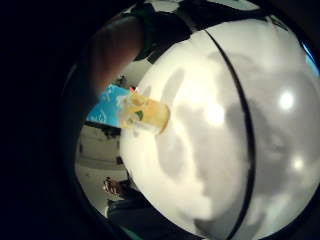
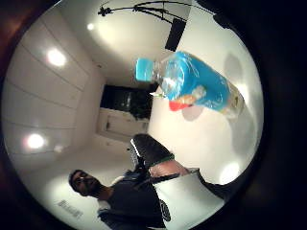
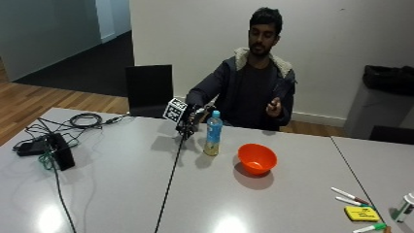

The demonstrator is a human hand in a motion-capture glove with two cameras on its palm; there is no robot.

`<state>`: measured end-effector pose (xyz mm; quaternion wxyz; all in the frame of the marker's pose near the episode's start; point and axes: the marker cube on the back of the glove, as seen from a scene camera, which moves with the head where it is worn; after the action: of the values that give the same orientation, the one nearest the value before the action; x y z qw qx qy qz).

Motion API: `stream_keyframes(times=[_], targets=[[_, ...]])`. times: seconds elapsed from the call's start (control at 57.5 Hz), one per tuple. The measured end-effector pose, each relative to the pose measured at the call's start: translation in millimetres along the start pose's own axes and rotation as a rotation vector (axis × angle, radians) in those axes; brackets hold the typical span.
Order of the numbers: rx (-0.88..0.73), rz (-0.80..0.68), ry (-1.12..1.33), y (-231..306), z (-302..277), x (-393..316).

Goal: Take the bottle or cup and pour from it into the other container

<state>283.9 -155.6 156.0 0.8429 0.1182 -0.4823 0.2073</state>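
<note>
A clear plastic bottle with blue cap and blue label (image 3: pixel 213 133) is stood upright on the grey table (image 3: pixel 129 184). An orange plastic bowl (image 3: pixel 257 158) is set near it, at its 4 o'clock. The black-gloved right hand (image 3: pixel 189 118) is held just beside the bottle at 9 o'clock, apart from it; whether the fingers are spread or curled cannot be told.

Overhead lamps glare as bright spots on the grey table (image 3: pixel 129 194). Soft shadows lie beside the bottle (image 3: pixel 213 133) and orange bowl (image 3: pixel 257 158). Both palm views bend at their dark rims and look soft, perhaps motion-blurred.
</note>
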Motion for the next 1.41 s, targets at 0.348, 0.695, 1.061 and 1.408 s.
stream_keyframes(times=[0.348, 0.695, 1.061, 1.408], targets=[[-0.181, -0.219, -0.245, -36, 48, 19], [-0.299, -0.141, -0.250, -43, 79, 26], [-0.218, -0.130, -0.286, -54, 83, 19], [-0.170, -0.185, -0.248, -39, 59, -37]])
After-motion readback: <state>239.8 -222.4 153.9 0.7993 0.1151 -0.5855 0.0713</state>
